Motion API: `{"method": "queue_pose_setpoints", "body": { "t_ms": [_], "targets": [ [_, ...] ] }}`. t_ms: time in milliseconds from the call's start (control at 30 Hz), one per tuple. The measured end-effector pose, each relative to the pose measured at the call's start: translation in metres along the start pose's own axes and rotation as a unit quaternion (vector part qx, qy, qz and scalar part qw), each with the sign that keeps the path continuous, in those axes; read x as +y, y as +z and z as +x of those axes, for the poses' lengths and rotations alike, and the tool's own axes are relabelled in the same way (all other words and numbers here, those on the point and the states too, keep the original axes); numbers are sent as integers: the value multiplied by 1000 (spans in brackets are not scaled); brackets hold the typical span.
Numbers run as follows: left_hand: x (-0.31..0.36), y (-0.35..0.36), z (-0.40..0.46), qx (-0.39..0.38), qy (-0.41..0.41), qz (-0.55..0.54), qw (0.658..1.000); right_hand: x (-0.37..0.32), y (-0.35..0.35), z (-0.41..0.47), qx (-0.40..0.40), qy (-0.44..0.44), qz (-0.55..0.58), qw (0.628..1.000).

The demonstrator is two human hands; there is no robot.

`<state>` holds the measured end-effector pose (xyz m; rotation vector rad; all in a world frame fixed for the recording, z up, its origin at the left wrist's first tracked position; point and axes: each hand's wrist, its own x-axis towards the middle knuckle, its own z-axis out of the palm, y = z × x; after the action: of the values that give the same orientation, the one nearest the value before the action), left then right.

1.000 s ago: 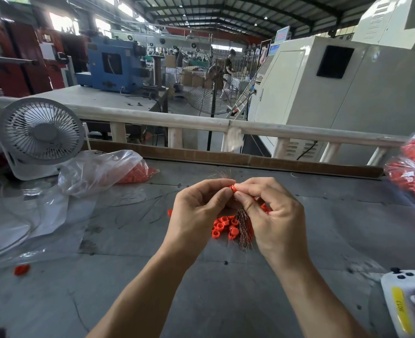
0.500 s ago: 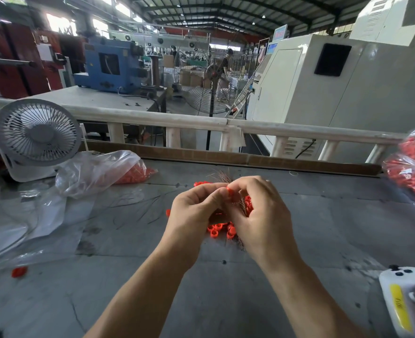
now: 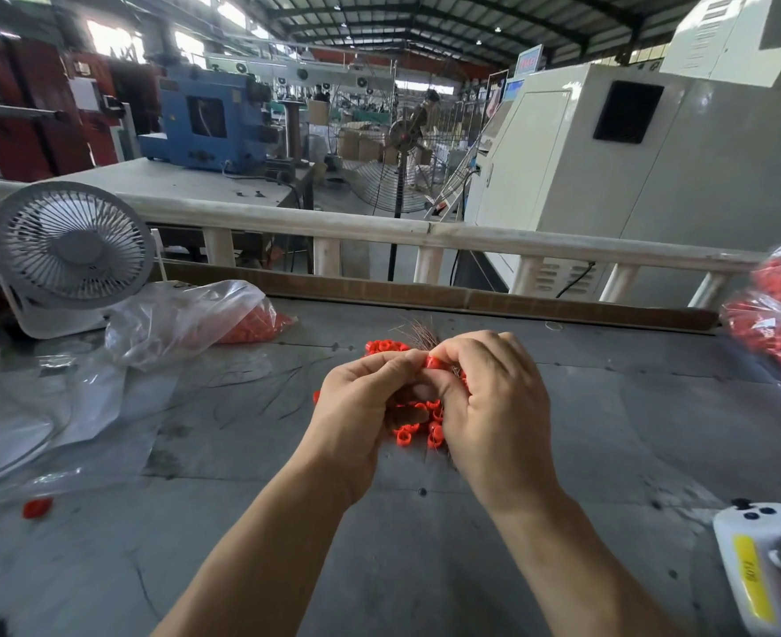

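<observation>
Here, a small red ring (image 3: 433, 362) is pinched between both hands, above the middle of the grey table (image 3: 379, 567). The left hand (image 3: 356, 420) and right hand (image 3: 494, 406) curl tight around it. It is too small to tell which way it points. Thin wires (image 3: 418, 333) poke up and away, just behind the fingers. A pile of red rings (image 3: 402, 435) lies under the hands. The table is flat and scratched (a big factory hall lies behind). A white fan (image 3: 69, 246) and a clear bag (image 3: 186, 314) sit far left, and a white rail (image 3: 471, 239) runs along the far edge. Open table lies near the person.
</observation>
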<state>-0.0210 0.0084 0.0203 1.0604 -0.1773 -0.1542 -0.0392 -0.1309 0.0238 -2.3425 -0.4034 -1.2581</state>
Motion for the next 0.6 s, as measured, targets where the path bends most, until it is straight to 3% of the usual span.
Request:
{"method": "queue_pose_setpoints", "body": {
  "t_ms": [600],
  "targets": [
    [1, 1, -1, 34, -24, -7, 999, 1, 10, -6, 22, 25, 16, 999]
  ]
}}
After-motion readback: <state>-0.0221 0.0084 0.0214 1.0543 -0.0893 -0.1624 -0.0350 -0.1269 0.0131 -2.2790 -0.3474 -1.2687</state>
